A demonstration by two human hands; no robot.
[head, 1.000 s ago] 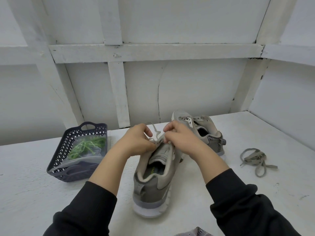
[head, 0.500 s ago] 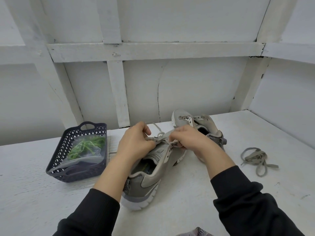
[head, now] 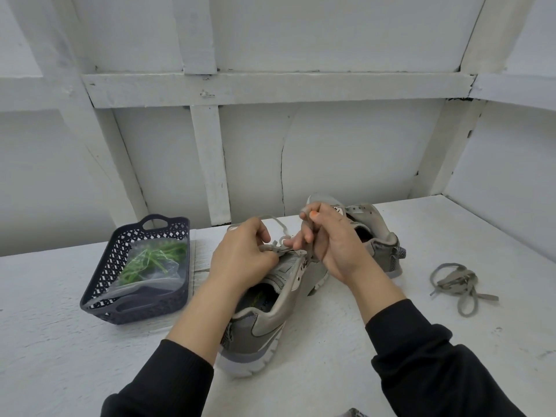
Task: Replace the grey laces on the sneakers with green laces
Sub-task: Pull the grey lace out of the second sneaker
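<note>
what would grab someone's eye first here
The left hand and right hand hold a grey lace over the near sneaker in the centre. Bright green laces in a clear bag sit in the dark basket to the left. A loose lace lies far right.

sneaker [head: 261, 320]: tilted | grey lace [head: 275, 246]: loosened | green laces [head: 150, 260]: bagged

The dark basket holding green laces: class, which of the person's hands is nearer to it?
Left. The left hand is just right of the basket, pinching the grey lace of the near sneaker; the right hand is farther right.
</note>
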